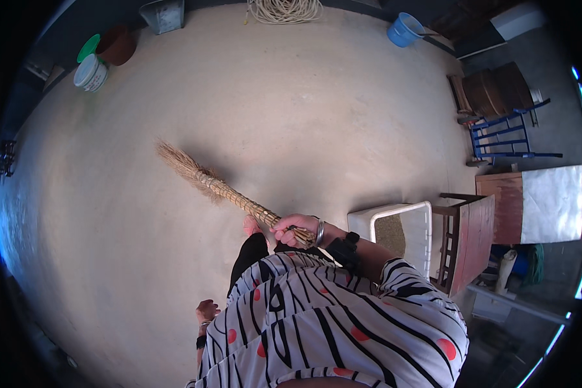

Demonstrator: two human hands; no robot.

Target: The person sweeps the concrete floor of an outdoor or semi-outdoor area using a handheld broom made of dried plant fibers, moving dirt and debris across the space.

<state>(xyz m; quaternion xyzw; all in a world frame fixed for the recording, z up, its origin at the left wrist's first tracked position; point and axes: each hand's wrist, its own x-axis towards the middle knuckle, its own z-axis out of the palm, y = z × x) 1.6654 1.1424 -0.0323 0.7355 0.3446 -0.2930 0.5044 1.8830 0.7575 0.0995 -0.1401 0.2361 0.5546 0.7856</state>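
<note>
My right hand (pixel 295 230) is closed around the handle end of a twig broom (pixel 245 200), close to the cut stalk ends. A silver bangle circles that wrist, and a black device is strapped to the forearm. The broom slants away to the upper left, its bound handle leading to a frayed brush of fine stems over the concrete floor (pixel 271 111). Down by my left side hangs my left hand (pixel 207 310), its fingers curled and no object visible in it. One foot in a pink shoe (pixel 250 225) shows beneath the broom handle.
A white plastic tub (pixel 363 223) holding grain-like material stands right of me, beside a wooden bench (pixel 473 245). Farther right is a blue hand truck (pixel 502 136). Along the far wall are buckets (pixel 91 72), a metal dustpan (pixel 164 17), coiled hose (pixel 286 10) and a blue bucket (pixel 404 31).
</note>
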